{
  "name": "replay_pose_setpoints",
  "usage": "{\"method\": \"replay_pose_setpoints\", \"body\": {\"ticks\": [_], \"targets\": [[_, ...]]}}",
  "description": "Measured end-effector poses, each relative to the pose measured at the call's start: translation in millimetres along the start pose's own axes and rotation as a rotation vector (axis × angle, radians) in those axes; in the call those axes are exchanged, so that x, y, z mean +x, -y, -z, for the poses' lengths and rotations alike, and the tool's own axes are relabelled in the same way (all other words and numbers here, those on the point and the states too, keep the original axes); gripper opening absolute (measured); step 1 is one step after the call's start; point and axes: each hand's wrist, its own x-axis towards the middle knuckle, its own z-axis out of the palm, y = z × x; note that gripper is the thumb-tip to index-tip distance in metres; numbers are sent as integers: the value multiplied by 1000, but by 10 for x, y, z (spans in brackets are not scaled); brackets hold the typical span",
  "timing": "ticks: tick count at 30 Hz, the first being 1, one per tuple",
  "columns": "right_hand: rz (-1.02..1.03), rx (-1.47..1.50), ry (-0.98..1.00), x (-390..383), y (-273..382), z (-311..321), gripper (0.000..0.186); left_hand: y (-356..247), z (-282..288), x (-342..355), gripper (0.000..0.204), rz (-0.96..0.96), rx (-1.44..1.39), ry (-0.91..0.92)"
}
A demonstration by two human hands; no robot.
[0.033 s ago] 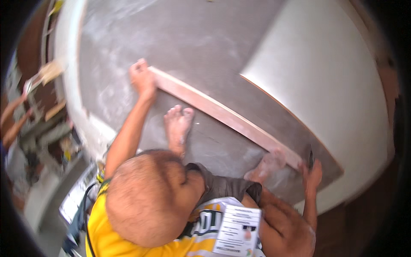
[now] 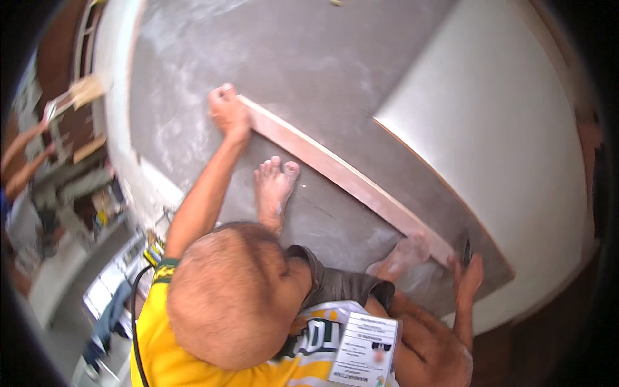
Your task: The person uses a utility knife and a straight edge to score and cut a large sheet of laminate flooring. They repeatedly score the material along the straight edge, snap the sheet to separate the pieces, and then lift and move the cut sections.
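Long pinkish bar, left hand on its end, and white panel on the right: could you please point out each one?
Long pinkish bar [image 2: 343,177], head view: middle of its length.
Left hand [image 2: 229,115], head view: middle of the hand.
White panel [image 2: 506,122], head view: its broad face.

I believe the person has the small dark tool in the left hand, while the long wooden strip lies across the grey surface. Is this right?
Not quite: the head view shows the small dark tool in the right hand. The long wooden strip does lie across the grey surface.
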Motion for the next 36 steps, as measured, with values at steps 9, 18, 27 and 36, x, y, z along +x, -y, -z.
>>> {"method": "replay_pose_setpoints", "body": {"ticks": [9, 18, 27, 36], "targets": [[45, -57, 92, -117, -441, -330, 69, 164, -56, -503, 33, -51, 57, -167], [16, -123, 34, 53, 310, 244, 57, -147, -39, -339, 26, -73, 154, -159], [766, 317, 331, 916, 3387, 343, 35, -253, -8, -365, 30, -60, 145, -209], [633, 141, 393, 937, 4511, 307, 59, -285, 63, -349, 31, -35, 155, -165]]}}
